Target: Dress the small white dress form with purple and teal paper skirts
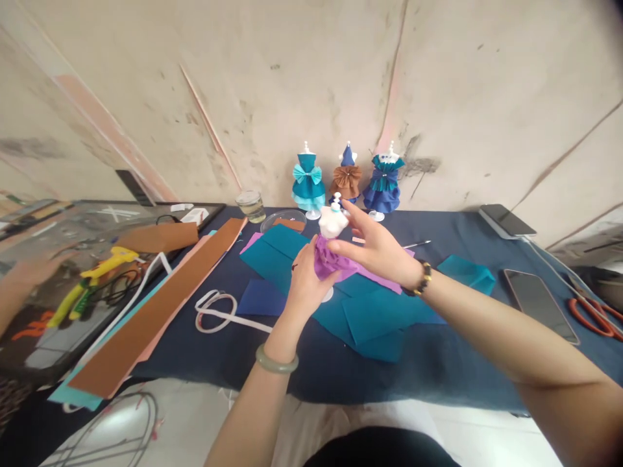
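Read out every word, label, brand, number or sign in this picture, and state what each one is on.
No text can be read anywhere.
Phone at the right: dark screen, no writing shows.
Yellow glue gun: any marking is too blurred to read.
Orange shape at the far left: too blurred to tell whether it is a sign.
Dress form: no writing shows.

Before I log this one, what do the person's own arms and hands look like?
Both arms are bare as far as they show, with no gloves. The left hand has a smooth, pale green bangle at its wrist; the right hand, a dark beaded bracelet with some yellowish beads.
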Motion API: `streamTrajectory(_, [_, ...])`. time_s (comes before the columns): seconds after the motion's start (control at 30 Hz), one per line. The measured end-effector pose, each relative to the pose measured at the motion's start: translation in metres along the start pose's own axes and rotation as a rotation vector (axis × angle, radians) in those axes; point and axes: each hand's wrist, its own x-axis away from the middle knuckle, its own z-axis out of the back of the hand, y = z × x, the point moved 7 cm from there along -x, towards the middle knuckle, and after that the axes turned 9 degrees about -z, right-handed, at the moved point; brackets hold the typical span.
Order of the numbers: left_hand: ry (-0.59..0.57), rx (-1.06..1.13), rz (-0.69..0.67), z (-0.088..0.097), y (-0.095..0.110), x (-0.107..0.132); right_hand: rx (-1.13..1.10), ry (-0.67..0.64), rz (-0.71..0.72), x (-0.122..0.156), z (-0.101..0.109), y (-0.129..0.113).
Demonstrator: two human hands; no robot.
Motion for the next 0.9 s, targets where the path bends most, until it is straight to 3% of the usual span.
streamTrajectory(0.07, [-0.071, 0.036, -0.02, -0.005, 0.004, -0.004, -0.107, 0.075, -0.02, -0.019, 0.001, -0.007])
streamTrajectory(0.13, [-0.101, 0.082, 0.006, -0.004, 0.0, -0.005, -0.192, 0.036, -0.023, -0.033, -0.003, -0.006])
streamTrajectory(0.3, [-0.055, 0.219, 0.126, 0.001, -0.019, -0.008, -0.268, 0.014, -0.008, -0.042, 0.002, 0.005])
streamTrajectory(0.53, [0.04, 0.184, 0.156, -0.01, -0.015, -0.022, -0.27, 0.032, -0.006, -0.039, 0.001, 0.005])
streamTrajectory(0.77, [0.079, 0.011, -0.073, -0.016, 0.002, -0.021, -0.323, 0.082, -0.051, -0.038, 0.001, 0.011])
streamTrajectory(0.9, [0.028, 0.142, -0.057, -0.022, -0.01, -0.014, -0.381, 0.094, -0.096, -0.042, 0.006, 0.02])
